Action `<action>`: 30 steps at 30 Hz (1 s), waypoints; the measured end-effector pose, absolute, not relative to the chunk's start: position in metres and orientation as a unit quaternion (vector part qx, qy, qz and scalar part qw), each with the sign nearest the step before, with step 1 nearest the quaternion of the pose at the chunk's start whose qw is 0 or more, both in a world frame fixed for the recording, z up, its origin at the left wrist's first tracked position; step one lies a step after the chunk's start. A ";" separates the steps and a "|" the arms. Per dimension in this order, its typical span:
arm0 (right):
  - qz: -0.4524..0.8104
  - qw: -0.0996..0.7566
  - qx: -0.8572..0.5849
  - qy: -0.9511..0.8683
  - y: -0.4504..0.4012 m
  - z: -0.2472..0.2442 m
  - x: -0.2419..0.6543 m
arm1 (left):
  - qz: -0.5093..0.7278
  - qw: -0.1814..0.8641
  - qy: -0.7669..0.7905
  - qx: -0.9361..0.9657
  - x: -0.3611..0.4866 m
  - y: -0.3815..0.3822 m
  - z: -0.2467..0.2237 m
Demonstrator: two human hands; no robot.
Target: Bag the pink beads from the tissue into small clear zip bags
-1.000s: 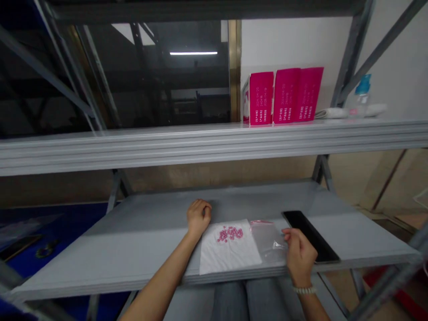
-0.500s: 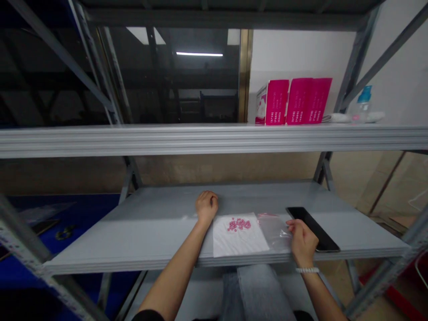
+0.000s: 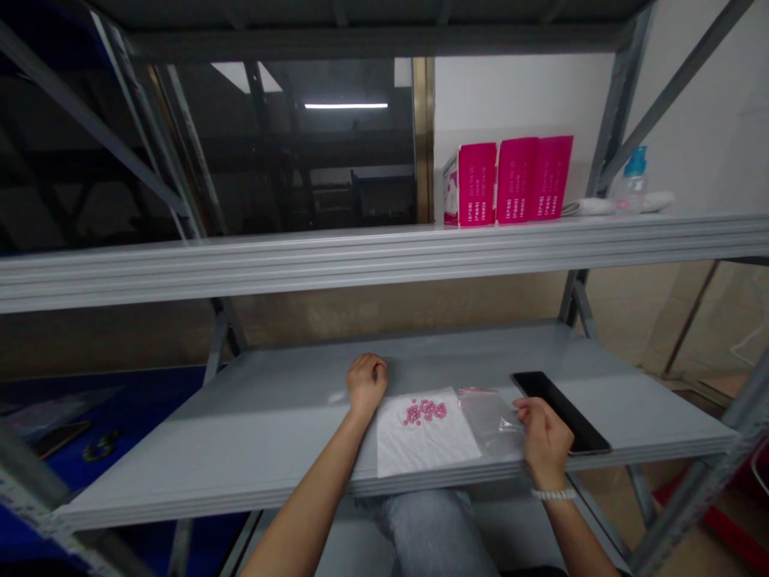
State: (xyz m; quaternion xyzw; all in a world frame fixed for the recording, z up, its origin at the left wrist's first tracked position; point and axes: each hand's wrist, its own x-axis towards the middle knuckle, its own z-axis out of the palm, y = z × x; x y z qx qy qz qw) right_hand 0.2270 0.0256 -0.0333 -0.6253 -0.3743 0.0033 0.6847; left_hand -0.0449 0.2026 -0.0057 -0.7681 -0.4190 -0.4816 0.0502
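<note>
A small heap of pink round beads (image 3: 425, 412) lies on a white paper sheet (image 3: 420, 437) on the grey metal shelf (image 3: 270, 425). My left hand (image 3: 366, 383) rests curled on the shelf just beyond the sheet's left corner, holding nothing. My right hand (image 3: 544, 441) is at the edge of a clear plastic zip bag (image 3: 489, 425), its fingertips pinching the bag. The bag lies flat beside the sheet. Just past my right hand is a black phone (image 3: 561, 413), lying flat on the shelf.
Several magenta boxes (image 3: 517, 180), a bottle with a blue cap (image 3: 630, 183) and a white roll stand on the upper shelf (image 3: 360, 260), which runs overhead. Steel rack uprights flank both sides. My jeans-clad legs (image 3: 432, 533) show below the shelf, and a blue surface lies lower left.
The whole view has shifted and levelled as my head moved. Both hands, the sheet, the beads and the bag keep the same places on the shelf.
</note>
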 end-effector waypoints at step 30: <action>0.025 0.675 -0.611 -0.412 0.025 -0.035 0.233 | -0.465 -0.053 -0.436 -0.769 -0.038 0.190 0.007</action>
